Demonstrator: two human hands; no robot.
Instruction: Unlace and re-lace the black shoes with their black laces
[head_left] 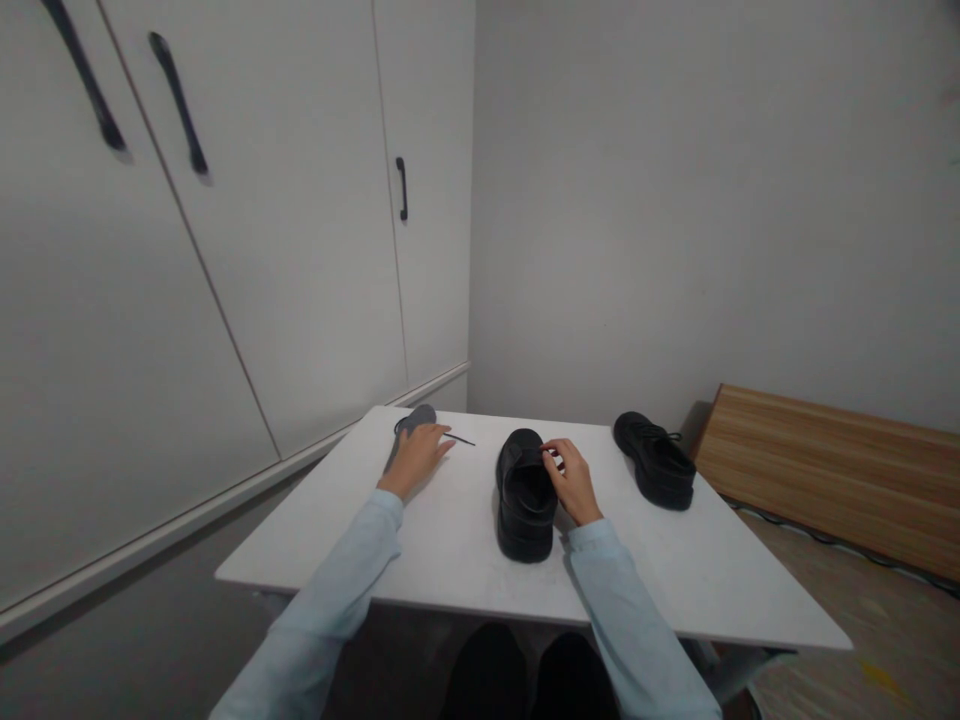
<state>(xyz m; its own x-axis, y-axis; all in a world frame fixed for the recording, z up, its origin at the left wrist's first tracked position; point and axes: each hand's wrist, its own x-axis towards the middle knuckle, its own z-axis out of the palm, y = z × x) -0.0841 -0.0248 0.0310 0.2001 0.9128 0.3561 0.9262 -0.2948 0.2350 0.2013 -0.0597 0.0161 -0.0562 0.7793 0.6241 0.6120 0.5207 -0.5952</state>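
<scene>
A black shoe (525, 535) stands on the white table with its heel toward me and its opening facing up. My right hand (573, 482) is at the shoe's right side, fingers bent and closed on the edge of its upper near the opening. Farther left, my left hand (421, 456) reaches over a grey insole-shaped piece (422, 412), partly covering it. Its fingers are stretched out, with thumb and fingers apart. A thin black shoelace (460, 439) lies beside those fingertips and runs to the right; part of it is hidden by the hand.
A second black shoe (660, 465), with laces in it, sits on the right of the white table (450, 570). White cabinets (300, 220) with black handles stand to the left. A wood-grain panel (825, 470) leans by the wall beyond the table's right edge.
</scene>
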